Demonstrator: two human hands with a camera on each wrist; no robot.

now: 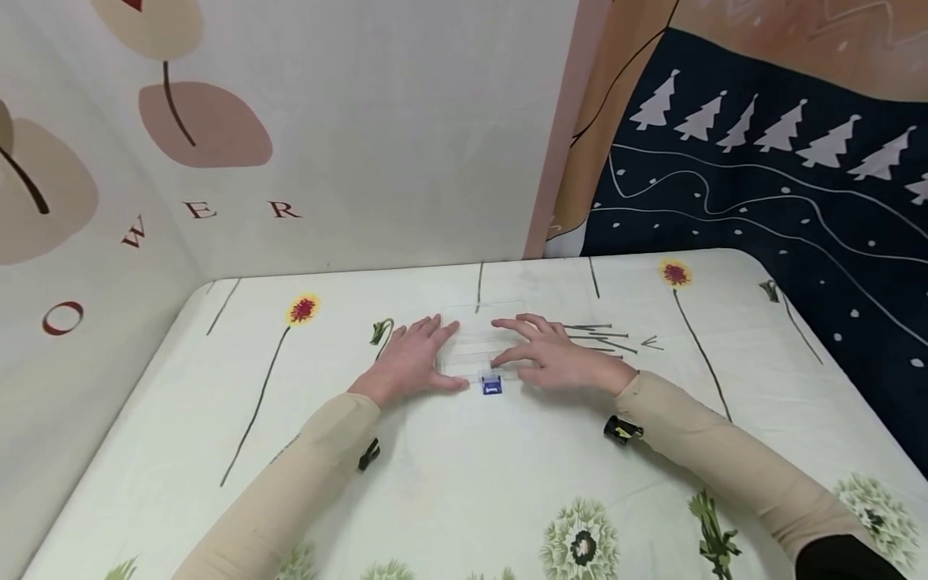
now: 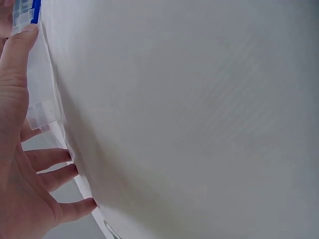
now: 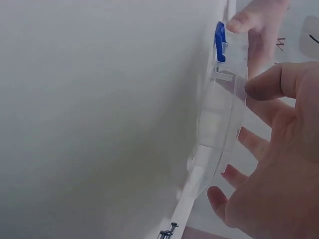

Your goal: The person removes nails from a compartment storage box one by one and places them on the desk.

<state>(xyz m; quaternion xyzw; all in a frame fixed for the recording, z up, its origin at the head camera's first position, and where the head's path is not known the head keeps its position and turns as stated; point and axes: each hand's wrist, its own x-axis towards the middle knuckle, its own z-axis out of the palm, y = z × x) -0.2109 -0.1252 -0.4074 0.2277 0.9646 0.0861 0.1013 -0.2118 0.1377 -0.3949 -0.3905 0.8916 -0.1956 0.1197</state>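
Note:
A clear plastic box (image 1: 464, 346) with a blue latch (image 1: 491, 385) on its front side lies flat on the table, between both hands. My left hand (image 1: 409, 362) is at the box's left end, fingers spread. In the left wrist view its thumb (image 2: 21, 52) lies along the box's front near the latch, and the other fingertips touch the cloth. My right hand (image 1: 554, 350) is spread over the box's right part; in the right wrist view its thumb (image 3: 269, 84) and fingertips are right at the box's upper side. Several long nails (image 1: 605, 337) lie just right of the box, partly behind the right hand.
A white tablecloth (image 1: 449, 483) printed with flowers and stems covers the table. A pale printed curtain (image 1: 377, 137) hangs along the back and left, and a dark tree-patterned cloth (image 1: 761, 185) hangs at the right.

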